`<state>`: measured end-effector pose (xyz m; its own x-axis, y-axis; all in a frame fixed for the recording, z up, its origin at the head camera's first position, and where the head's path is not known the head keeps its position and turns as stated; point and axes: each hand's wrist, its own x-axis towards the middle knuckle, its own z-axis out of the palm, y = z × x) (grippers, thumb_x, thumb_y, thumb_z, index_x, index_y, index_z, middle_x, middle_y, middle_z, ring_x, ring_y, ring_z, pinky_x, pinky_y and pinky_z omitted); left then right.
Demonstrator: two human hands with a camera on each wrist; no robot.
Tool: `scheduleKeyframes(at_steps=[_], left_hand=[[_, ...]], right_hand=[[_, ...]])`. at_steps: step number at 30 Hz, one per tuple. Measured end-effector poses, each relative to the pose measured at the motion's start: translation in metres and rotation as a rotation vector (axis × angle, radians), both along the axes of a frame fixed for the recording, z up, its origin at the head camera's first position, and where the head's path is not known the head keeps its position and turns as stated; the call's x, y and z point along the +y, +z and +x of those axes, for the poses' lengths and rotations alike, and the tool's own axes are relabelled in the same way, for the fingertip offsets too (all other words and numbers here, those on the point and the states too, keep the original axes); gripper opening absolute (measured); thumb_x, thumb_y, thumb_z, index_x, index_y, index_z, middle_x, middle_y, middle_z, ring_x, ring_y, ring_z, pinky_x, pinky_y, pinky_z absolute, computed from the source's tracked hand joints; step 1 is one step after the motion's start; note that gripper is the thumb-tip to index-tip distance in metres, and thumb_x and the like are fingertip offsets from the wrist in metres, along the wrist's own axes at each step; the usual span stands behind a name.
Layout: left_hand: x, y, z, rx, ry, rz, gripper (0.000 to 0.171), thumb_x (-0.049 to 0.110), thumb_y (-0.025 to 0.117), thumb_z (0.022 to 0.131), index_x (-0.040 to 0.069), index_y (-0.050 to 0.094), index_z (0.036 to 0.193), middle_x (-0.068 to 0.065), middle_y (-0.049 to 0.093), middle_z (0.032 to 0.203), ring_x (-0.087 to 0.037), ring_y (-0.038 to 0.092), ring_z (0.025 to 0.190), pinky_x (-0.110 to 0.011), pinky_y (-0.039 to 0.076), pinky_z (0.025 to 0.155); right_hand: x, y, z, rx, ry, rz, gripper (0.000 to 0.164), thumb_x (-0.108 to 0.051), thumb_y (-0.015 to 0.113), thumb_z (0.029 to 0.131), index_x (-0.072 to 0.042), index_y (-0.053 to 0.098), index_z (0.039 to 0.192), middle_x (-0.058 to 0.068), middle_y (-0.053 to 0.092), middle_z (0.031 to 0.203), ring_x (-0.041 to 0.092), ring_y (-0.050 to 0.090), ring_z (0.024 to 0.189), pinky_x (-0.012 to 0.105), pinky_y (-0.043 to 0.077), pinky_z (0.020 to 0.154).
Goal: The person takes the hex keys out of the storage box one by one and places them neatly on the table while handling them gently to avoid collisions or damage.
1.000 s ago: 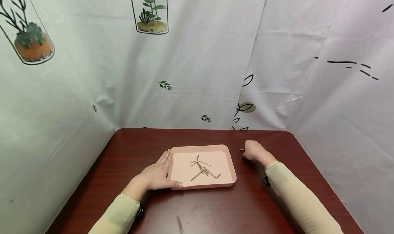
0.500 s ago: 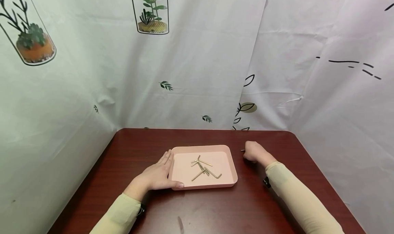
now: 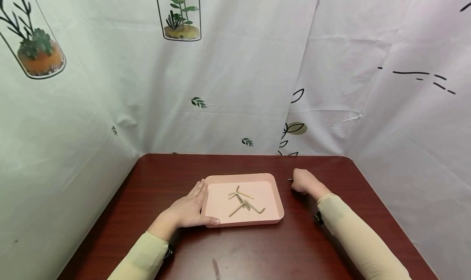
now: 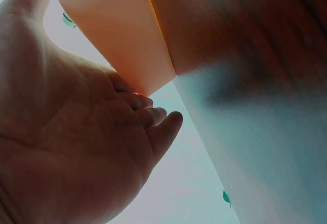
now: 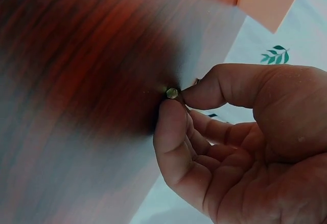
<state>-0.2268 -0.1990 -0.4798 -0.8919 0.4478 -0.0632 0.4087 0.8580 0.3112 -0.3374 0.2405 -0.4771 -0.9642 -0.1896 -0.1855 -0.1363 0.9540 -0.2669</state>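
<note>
A pink tray [image 3: 217, 189] lies on the table, with several brass-coloured hex keys [image 3: 236, 210] crossed in a loose heap inside. My left hand [image 3: 184, 210] rests against the tray's left side, fingers straight along it and thumb at the front rim. In the left wrist view its palm [image 4: 76, 132] faces up close to the tray wall. Right of the tray, my right hand [image 3: 306, 182] is down near the tabletop. Thumb and index finger pinch a hex key [image 5: 172, 93], whose six-sided end faces the right wrist camera. Most of that key is hidden by the fingers.
The dark red-brown table [image 3: 254, 251] has rounded far corners. White printed curtains [image 3: 235, 88] hang behind it and along both sides. A dull smear [image 3: 215, 267] marks the tabletop near the front.
</note>
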Motion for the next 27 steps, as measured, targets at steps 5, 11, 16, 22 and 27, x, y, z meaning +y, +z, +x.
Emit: scheduleKeyframes(at_steps=[5, 11, 16, 22, 27], left_hand=[[0.0000, 0.0003, -0.0004, 0.003, -0.002, 0.003, 0.142, 0.081, 0.076, 0.086, -0.017, 0.018, 0.170, -0.036, 0.015, 0.179, -0.044, 0.018, 0.169, -0.054, 0.032, 0.131], [0.0004, 0.0003, 0.0006, 0.003, -0.004, 0.006, 0.142, 0.081, 0.076, 0.085, -0.017, 0.018, 0.170, -0.036, 0.016, 0.179, -0.045, 0.019, 0.169, -0.055, 0.033, 0.131], [0.0003, 0.0009, 0.0009, 0.001, -0.004, 0.006, 0.142, 0.081, 0.076, 0.086, -0.017, 0.018, 0.170, -0.035, 0.015, 0.179, -0.045, 0.018, 0.169, -0.055, 0.033, 0.131], [0.0001, 0.0018, 0.0011, -0.007, 0.004, 0.009, 0.142, 0.081, 0.077, 0.086, -0.016, 0.017, 0.170, -0.035, 0.015, 0.179, -0.044, 0.018, 0.169, -0.055, 0.033, 0.131], [-0.0003, 0.0009, 0.0011, -0.011, 0.005, 0.012, 0.142, 0.080, 0.077, 0.085, -0.016, 0.017, 0.170, -0.035, 0.015, 0.179, -0.044, 0.018, 0.169, -0.055, 0.033, 0.131]], right_hand=[[0.0008, 0.0007, -0.0002, 0.003, 0.005, -0.004, 0.012, 0.005, 0.060, 0.086, -0.005, 0.056, 0.080, 0.010, 0.064, 0.067, 0.016, 0.057, 0.045, 0.027, 0.047, 0.045], [0.0021, -0.0001, 0.0015, -0.005, 0.001, -0.026, 0.010, 0.004, 0.061, 0.088, -0.004, 0.057, 0.082, 0.009, 0.063, 0.065, 0.016, 0.058, 0.046, 0.027, 0.047, 0.046], [0.0021, 0.0007, 0.0039, -0.011, -0.024, -0.038, 0.013, 0.001, 0.064, 0.087, -0.006, 0.059, 0.077, 0.008, 0.065, 0.062, 0.018, 0.061, 0.047, 0.029, 0.049, 0.046], [0.0030, 0.0023, 0.0034, -0.029, -0.024, -0.046, 0.015, -0.001, 0.065, 0.087, -0.006, 0.063, 0.074, 0.006, 0.065, 0.061, 0.019, 0.063, 0.049, 0.030, 0.051, 0.047], [0.0027, 0.0028, 0.0028, -0.037, -0.037, -0.047, 0.009, -0.003, 0.068, 0.087, -0.004, 0.061, 0.080, 0.007, 0.066, 0.061, 0.019, 0.063, 0.049, 0.030, 0.051, 0.047]])
